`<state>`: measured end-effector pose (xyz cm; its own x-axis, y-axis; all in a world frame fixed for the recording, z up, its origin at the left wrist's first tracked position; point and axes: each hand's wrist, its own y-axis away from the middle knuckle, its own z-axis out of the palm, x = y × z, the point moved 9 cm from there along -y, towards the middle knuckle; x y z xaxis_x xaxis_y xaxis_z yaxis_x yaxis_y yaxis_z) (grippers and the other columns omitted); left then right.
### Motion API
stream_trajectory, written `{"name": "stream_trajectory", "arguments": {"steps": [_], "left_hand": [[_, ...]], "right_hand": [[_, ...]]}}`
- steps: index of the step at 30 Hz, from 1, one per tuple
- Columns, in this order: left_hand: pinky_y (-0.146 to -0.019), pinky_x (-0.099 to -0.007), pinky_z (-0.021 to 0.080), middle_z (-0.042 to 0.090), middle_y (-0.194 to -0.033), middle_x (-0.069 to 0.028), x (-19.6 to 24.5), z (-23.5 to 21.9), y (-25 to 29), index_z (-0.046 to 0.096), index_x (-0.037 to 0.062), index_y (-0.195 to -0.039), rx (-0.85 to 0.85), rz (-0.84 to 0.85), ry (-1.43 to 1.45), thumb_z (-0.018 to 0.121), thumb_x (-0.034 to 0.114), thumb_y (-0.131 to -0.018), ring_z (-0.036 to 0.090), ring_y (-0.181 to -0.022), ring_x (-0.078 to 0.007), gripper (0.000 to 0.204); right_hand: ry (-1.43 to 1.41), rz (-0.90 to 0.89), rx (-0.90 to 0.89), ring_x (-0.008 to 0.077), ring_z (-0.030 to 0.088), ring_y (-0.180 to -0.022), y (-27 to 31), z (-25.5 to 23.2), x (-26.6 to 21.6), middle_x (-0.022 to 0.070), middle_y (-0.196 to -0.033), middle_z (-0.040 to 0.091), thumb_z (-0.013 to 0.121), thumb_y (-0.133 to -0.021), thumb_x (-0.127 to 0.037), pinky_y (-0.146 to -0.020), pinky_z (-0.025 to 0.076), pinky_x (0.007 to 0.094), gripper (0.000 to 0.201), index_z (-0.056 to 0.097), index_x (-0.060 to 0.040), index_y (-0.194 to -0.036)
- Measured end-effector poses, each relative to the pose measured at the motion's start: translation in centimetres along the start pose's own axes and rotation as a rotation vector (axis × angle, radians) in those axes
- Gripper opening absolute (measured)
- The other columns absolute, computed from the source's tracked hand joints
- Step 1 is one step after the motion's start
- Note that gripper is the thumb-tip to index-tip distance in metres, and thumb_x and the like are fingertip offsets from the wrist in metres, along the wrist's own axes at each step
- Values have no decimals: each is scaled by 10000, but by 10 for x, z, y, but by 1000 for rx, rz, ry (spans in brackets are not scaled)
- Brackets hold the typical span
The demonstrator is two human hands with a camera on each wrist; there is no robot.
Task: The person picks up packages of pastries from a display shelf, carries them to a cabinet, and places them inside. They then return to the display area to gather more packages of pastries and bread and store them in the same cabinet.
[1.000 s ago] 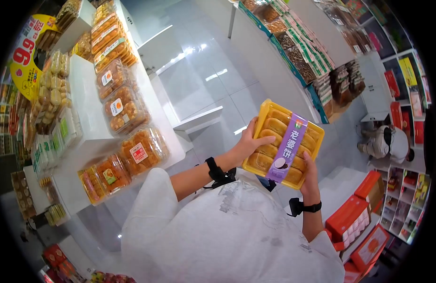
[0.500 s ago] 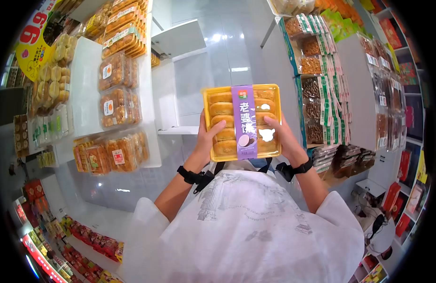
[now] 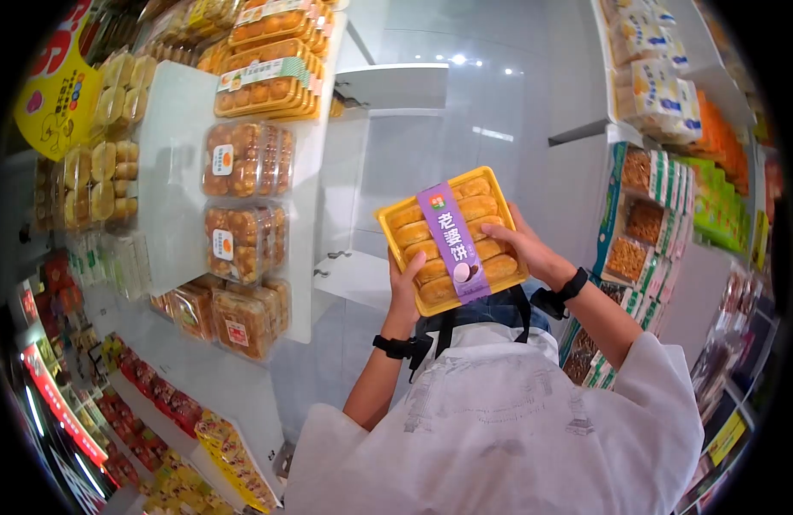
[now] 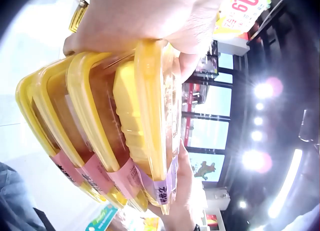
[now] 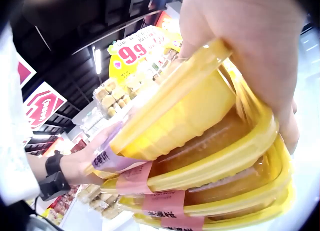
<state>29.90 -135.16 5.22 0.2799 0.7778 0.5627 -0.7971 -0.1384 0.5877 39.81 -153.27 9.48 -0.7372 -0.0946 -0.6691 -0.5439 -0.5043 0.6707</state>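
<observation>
Both hands, left (image 3: 402,287) and right (image 3: 534,253), grip a stack of yellow pastry trays (image 3: 452,240), fingers curled round opposite sides, right of the white shelf (image 3: 306,215).

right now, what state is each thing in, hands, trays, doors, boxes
left hand: gripping the stack
right hand: gripping the stack
top yellow tray: held, purple band on
pink-banded trays: stacked beneath it
two cabinet doors: open
orange-stickered clear boxes: shut, on the counter
</observation>
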Motion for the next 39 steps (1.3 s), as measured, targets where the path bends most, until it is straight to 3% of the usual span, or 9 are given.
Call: {"name": "stream_trajectory", "arguments": {"steps": [10, 13, 18, 22, 26, 29, 30, 32, 39], "left_hand": [[-937, -378, 522, 531, -1289, -87, 11, -81, -180, 298, 137, -1455, 297, 172, 185, 658, 127, -912, 583, -1136, -209, 651], [-987, -407, 492, 491, -1345, -78, 18, -134, -239, 294, 150, -1458, 363, 242, 137, 682, 175, -901, 511, -1239, -227, 679], [-1019, -385, 465, 450, -1398, -87, 26, -220, -319, 246, 103, -1484, 386, 222, 159, 684, 207, -900, 485, -1268, -234, 737], [-944, -386, 524, 569, -1273, -80, 23, -301, -381, 384, 88, -1423, 419, 210, 248, 677, 183, -895, 595, -1145, -215, 611], [-921, -412, 541, 628, -1234, -90, 2, -397, -444, 501, 83, -1338, 416, 90, 296, 645, 280, -913, 651, -1063, -253, 490], [-985, -443, 496, 591, -1290, -112, 14, -437, -471, 462, 70, -1378, 487, 146, 199, 618, 335, -927, 604, -1154, -285, 546], [-999, -445, 484, 577, -1310, -115, 24, -441, -486, 446, 66, -1393, 429, 196, 150, 609, 345, -932, 591, -1174, -287, 563], [-1020, -453, 464, 537, -1360, -122, 24, -457, -504, 419, 66, -1417, 428, 157, 161, 591, 365, -941, 557, -1219, -292, 588], [-1070, -471, 410, 487, -1424, -117, 13, -524, -551, 380, 78, -1454, 397, 286, 127, 574, 421, -947, 503, -1276, -307, 643]], "right_hand": [[134, 128, -293, 244, 511, -1208, -275, -4, -29, 156, -1302, 475, 680, -903, -245, -983, 482, 373, 721, 230, -45, -1430], [111, 157, -409, 246, 542, -1167, -360, 16, -9, 147, -1284, 494, 664, -913, -221, -936, 520, 385, 678, 243, -76, -1424], [111, 299, -353, 254, 577, -1122, -487, 24, 53, 133, -1237, 517, 649, -924, -229, -881, 556, 403, 588, 289, -118, -1376], [144, 350, -431, 262, 582, -1120, -582, 56, 97, 136, -1234, 518, 653, -922, -264, -866, 564, 411, 594, 287, -108, -1363], [191, 276, -492, 257, 604, -1096, -676, 81, 138, 181, -1242, 513, 734, -848, -371, -858, 570, 388, 846, 217, -13, -1414], [106, 262, -689, 230, 662, -989, -730, 108, 167, 166, -1144, 615, 749, -822, -349, -811, 592, 376, 771, 368, 56, -1357], [71, 253, -659, 239, 650, -1026, -723, 115, 147, 182, -1168, 604, 776, -776, -372, -822, 585, 362, 795, 417, 72, -1330], [250, 149, -480, 254, 635, -1066, -792, 109, 186, 196, -1261, 566, 783, -732, -437, -817, 570, 338, 840, 453, 59, -1324], [672, 85, -404, 344, 503, -1249, -869, 119, 209, 240, -1373, 479, 781, -571, -614, -981, 462, 398, 1119, 406, 40, -1398]]}}
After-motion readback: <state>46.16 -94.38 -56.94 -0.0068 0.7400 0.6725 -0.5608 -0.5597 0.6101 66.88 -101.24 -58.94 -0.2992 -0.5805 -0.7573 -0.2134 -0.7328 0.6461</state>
